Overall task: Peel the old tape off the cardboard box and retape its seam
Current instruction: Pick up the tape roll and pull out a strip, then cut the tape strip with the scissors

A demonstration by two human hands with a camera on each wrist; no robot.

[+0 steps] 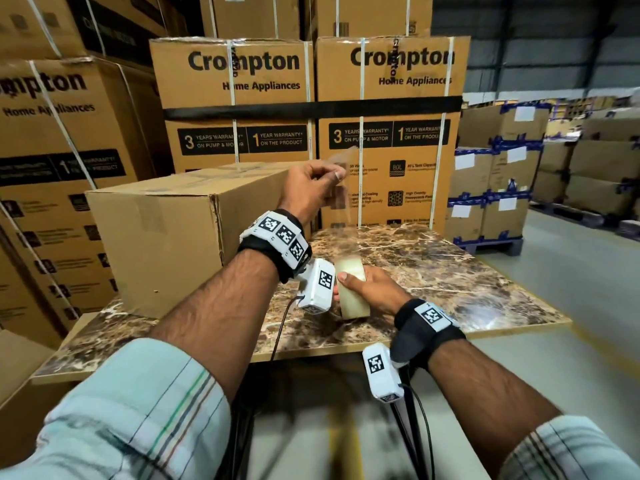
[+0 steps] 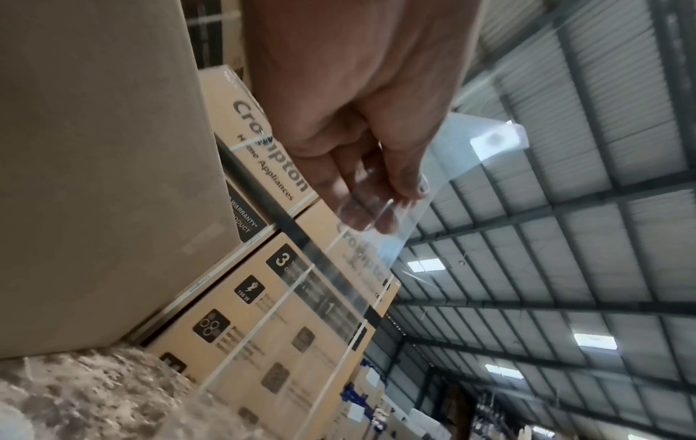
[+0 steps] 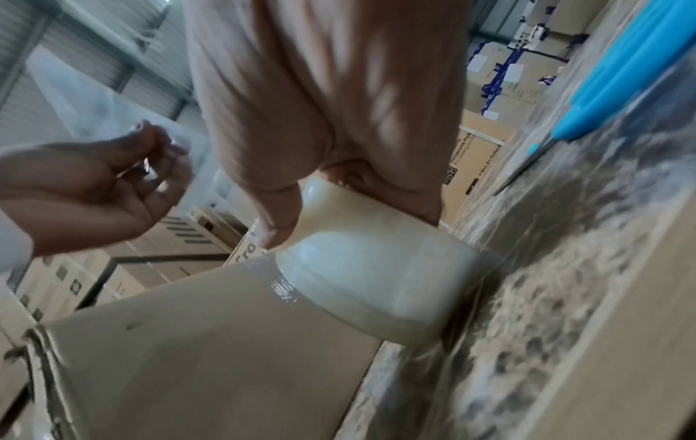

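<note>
The right hand (image 1: 372, 284) grips the tape roll (image 1: 352, 292) just right of the cardboard box (image 1: 162, 233), while the left hand (image 1: 310, 188) pinches the clear tape strip (image 1: 343, 199) above it. The film looks light, limp and self-sticking, so hold its free end taut; whether old tape remains on the seam is unclear.

Evenly lit from above in the head view, bright and diffuse, with only a soft shadow under the cardboard box (image 1: 152, 237) on the marble table (image 1: 450, 271). Strong wide-angle bending at the edges; smeared blur along the bottom, over the sleeves. Brightest in the left wrist view at the roof skylights (image 2: 595, 341), one glaring white through the clear tape strip (image 2: 444, 166); fingertips and near box soft with motion blur. Dimmer and cooler in the right wrist view, blurred throughout, with pale glare on the tape roll (image 3: 376, 268) and a washed-out palm.
</note>
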